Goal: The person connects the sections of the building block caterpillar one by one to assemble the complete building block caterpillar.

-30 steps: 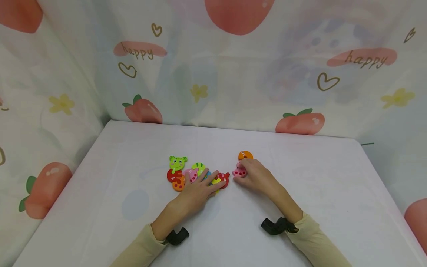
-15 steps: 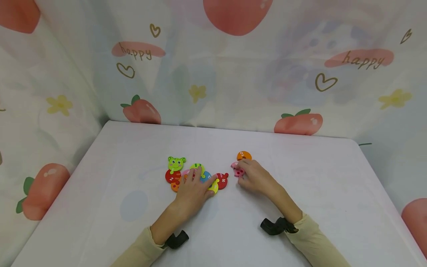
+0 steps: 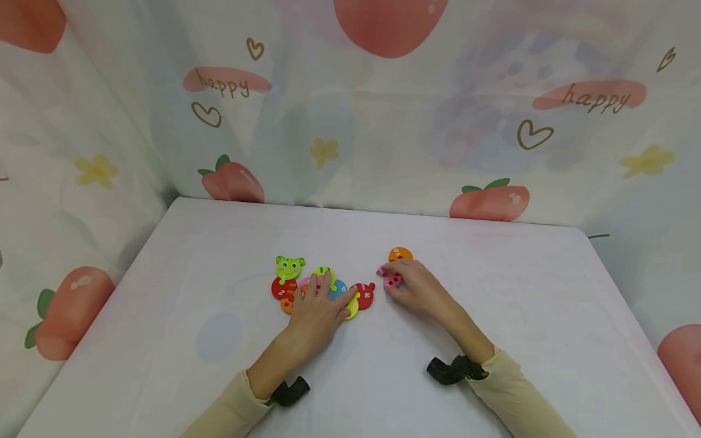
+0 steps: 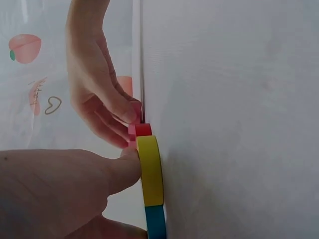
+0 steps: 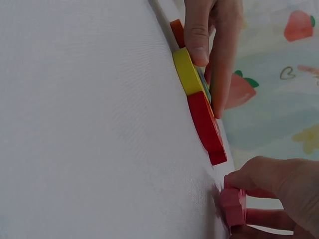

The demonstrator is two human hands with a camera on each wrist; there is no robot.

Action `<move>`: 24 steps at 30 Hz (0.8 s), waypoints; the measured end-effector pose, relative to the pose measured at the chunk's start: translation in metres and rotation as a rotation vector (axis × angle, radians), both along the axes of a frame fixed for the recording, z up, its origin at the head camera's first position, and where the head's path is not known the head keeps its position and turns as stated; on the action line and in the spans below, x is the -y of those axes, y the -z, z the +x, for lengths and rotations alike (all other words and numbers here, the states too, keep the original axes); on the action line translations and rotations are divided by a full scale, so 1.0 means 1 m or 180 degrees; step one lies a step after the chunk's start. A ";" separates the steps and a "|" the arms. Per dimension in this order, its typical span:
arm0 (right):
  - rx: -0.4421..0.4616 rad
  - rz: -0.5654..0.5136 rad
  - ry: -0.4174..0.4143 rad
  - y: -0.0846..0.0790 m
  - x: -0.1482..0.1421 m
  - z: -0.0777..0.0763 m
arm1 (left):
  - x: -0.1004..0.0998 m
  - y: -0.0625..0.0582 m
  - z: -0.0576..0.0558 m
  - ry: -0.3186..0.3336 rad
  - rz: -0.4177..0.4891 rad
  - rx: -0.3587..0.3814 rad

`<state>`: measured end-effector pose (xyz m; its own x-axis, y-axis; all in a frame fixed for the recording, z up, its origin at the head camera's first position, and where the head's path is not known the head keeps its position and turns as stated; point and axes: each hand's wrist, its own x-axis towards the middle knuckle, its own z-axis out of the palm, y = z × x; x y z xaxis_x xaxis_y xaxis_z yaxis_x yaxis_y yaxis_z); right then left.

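Note:
Flat caterpillar puzzle pieces lie joined on the white table. In the head view, a green smiling head (image 3: 288,266) sits above a red piece numbered 2 (image 3: 283,289). My left hand (image 3: 313,319) rests spread over the middle of the chain, covering parts of several pieces. Near its fingertips are a blue piece (image 3: 339,289), a yellow piece (image 3: 353,309) and a red piece numbered 8 (image 3: 365,295). My right hand (image 3: 421,291) pinches a pink spotted piece (image 3: 392,280), just right of the red end and apart from it. The right wrist view shows this pink block (image 5: 233,205) between thumb and fingers.
An orange piece (image 3: 401,253) lies just beyond my right fingers, partly hidden by them. The white tabletop (image 3: 493,255) runs back to a printed curtain (image 3: 383,134). Another curtain panel (image 3: 82,231) hangs along the left side.
My left hand has drawn its fingers leftward off the red end piece, uncovering it and the yellow one. The pink piece has turned and shifted slightly in my right hand.

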<state>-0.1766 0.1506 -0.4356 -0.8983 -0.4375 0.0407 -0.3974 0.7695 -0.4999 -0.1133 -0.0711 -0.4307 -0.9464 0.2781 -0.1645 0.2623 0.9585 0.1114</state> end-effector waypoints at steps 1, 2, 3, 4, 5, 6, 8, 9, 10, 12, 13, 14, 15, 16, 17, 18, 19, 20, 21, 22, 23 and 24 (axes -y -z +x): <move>-0.0003 -0.0075 -0.0049 0.000 0.000 0.000 | 0.000 0.000 -0.001 -0.0006 0.0031 0.0017; -0.0014 -0.0148 -0.0106 0.000 0.000 -0.001 | 0.000 0.000 -0.001 -0.0009 0.0061 0.0032; -0.0028 -0.0208 -0.0163 0.000 0.000 -0.001 | 0.001 0.001 -0.002 -0.0010 0.0084 0.0043; -0.0041 -0.0263 -0.0219 0.000 0.001 -0.001 | 0.001 0.001 -0.002 -0.0013 0.0119 0.0053; -0.0057 -0.0302 -0.0269 0.001 0.001 0.000 | 0.001 0.001 -0.003 -0.0018 0.0151 0.0058; -0.0070 -0.0333 -0.0306 0.001 0.002 0.000 | 0.002 0.002 -0.004 -0.0019 0.0173 0.0060; -0.0122 -0.0357 -0.0369 0.002 0.003 0.001 | 0.002 0.002 -0.005 -0.0013 0.0217 0.0064; -0.0142 -0.0353 -0.0386 0.002 0.004 0.002 | 0.003 0.003 -0.005 -0.0010 0.0236 0.0064; -0.0167 -0.0347 -0.0399 0.003 0.005 0.002 | 0.003 0.003 -0.006 -0.0009 0.0255 0.0067; -0.0221 -0.0328 -0.0415 0.004 0.006 0.003 | 0.004 0.004 -0.007 0.0003 0.0263 0.0058; -0.0239 -0.0319 -0.0420 0.004 0.006 0.004 | 0.005 0.005 -0.008 0.0009 0.0267 0.0045; -0.0250 -0.0304 -0.0421 0.004 0.007 0.004 | 0.005 0.005 -0.009 0.0014 0.0269 0.0033; -0.0244 -0.0297 -0.0415 0.004 0.007 0.004 | 0.006 0.006 -0.010 0.0018 0.0264 0.0017; -0.0244 -0.0291 -0.0424 0.004 0.007 0.005 | 0.007 0.007 -0.010 0.0021 0.0268 -0.0001; -0.0237 -0.0293 -0.0435 0.004 0.007 0.005 | 0.007 0.008 -0.011 0.0023 0.0275 -0.0021; -0.0218 -0.0297 -0.0446 0.003 0.007 0.005 | 0.008 0.009 -0.011 0.0025 0.0281 -0.0037; -0.0187 -0.0314 -0.0454 0.003 0.008 0.005 | 0.008 0.010 -0.012 0.0030 0.0287 -0.0053; -0.0169 -0.0332 -0.0472 0.003 0.008 0.006 | 0.009 0.010 -0.012 0.0031 0.0297 -0.0066; -0.0154 -0.0349 -0.0484 0.002 0.008 0.006 | 0.009 0.011 -0.012 0.0036 0.0306 -0.0080; -0.0150 -0.0359 -0.0497 0.002 0.008 0.006 | 0.009 0.012 -0.012 0.0041 0.0311 -0.0091; -0.0144 -0.0369 -0.0497 0.002 0.009 0.006 | 0.010 0.012 -0.012 0.0046 0.0311 -0.0104; -0.0138 -0.0372 -0.0495 0.002 0.009 0.006 | 0.010 0.013 -0.012 0.0052 0.0312 -0.0116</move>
<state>-0.1702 0.1415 -0.4377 -0.8165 -0.5610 0.1365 -0.5301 0.6347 -0.5622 -0.1257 -0.0809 -0.4433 -0.9465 0.3065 -0.1014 0.2833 0.9391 0.1946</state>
